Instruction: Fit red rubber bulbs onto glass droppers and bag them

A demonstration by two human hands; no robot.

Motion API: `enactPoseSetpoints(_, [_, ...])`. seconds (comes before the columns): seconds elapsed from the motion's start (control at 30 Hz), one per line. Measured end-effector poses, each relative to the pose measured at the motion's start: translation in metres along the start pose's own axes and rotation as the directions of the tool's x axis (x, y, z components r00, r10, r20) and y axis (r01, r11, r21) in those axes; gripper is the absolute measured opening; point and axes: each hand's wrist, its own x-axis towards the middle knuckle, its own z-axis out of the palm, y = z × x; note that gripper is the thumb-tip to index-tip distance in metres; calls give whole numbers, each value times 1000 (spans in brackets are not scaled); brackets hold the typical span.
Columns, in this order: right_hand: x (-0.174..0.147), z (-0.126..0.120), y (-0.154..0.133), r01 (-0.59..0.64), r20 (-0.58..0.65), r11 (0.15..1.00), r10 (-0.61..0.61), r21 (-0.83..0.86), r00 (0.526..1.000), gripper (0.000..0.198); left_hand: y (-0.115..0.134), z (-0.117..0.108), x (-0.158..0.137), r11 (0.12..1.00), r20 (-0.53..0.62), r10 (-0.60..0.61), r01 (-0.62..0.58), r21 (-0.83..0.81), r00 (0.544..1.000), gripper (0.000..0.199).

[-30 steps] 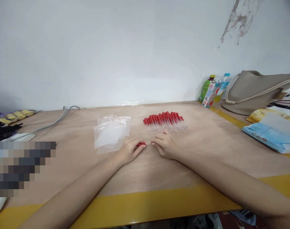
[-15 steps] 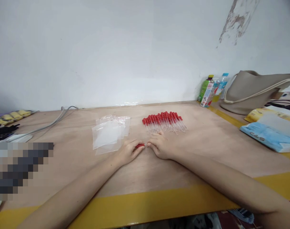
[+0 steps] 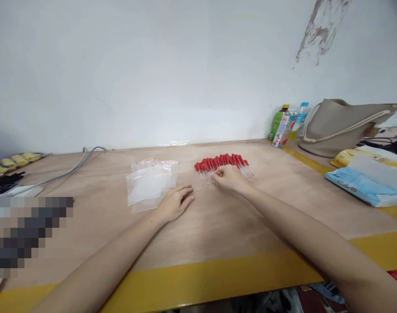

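My right hand [image 3: 230, 177] is over a row of droppers [image 3: 225, 160] with red bulbs and thin clear tubes. Its fingers are pinched around the tube of one dropper [image 3: 205, 168], whose red bulb points left across the row. The exact grip is partly hidden by the fingers. On the table, my left hand [image 3: 176, 202] rests with thumb and fingers apart and nothing in it. Just beyond and left of that hand lie several overlapping clear plastic bags [image 3: 146, 187].
Drink bottles [image 3: 281, 126] and a grey bag [image 3: 338, 126] stand along the wall at right. In front of them lies a blue tissue pack [image 3: 358, 184]. A grey cable [image 3: 66, 168] and dark items [image 3: 2, 180] are on the left. Yellow tape [image 3: 185, 282] lines the table's front edge.
Earlier both hands met around one dropper in front of the row. My left hand has let go and opened; my right hand has moved up and away to the row.
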Motion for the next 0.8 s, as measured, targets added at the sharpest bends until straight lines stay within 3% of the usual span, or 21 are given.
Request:
enactPoseSetpoints(0.07, [14,6,-4,-80,-64,994,75,-70,995,26,0,0,1,1000,49,14,-14,16,999,36])
enactPoseSetpoints(0.33, [48,49,-21,-181,-129,951,153,-252,980,27,1,-3,-2,999,86,22,-25,40,996,42])
enactPoseSetpoints(0.53, [45,53,-20,-166,-117,937,136,-306,984,33,0,-4,-4,999,72,37,-39,25,997,41])
enactPoseSetpoints(0.67, [26,44,-13,-47,-156,945,-5,-324,988,33,0,-4,-5,998,59,50,-52,31,997,41])
enactPoseSetpoints(0.8, [-7,35,6,156,-200,919,-240,-363,950,30,-6,-10,-4,977,-128,-30,56,206,991,36])
